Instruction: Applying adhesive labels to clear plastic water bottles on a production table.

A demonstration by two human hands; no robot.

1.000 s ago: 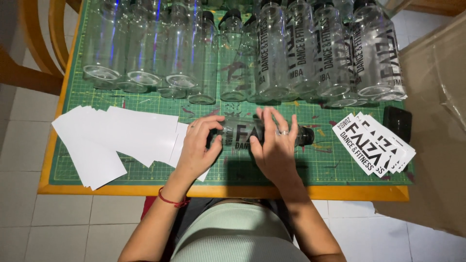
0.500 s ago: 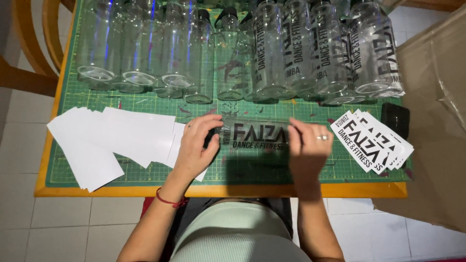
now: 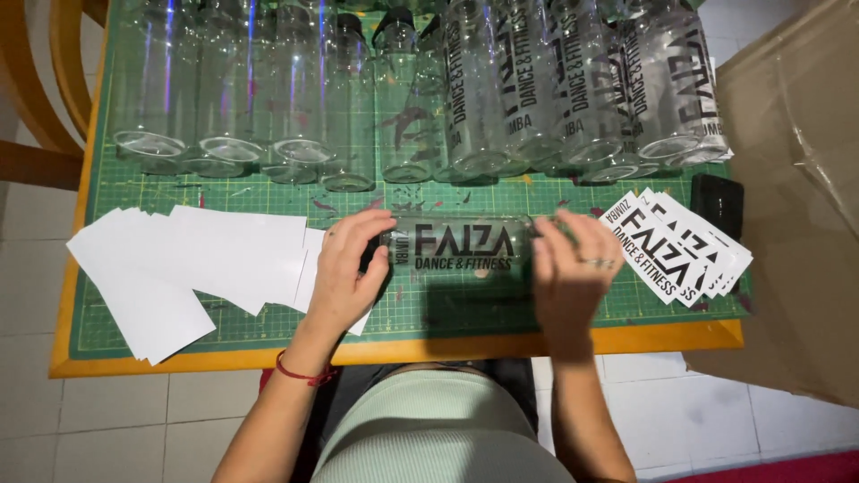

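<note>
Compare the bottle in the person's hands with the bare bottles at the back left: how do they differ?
The held bottle lies on its side between the left hand and right hand; the back-left bottles stand in a row on the green mat. The held bottle carries black lettering; the back-left bottles are plain. All are clear.

Clear bottle with black lettering, green gridded cutting mat, white paper sheets, red wristband

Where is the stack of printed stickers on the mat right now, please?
In the head view, the printed stickers lie fanned on the green cutting mat at its right end, just right of the right hand.
</note>
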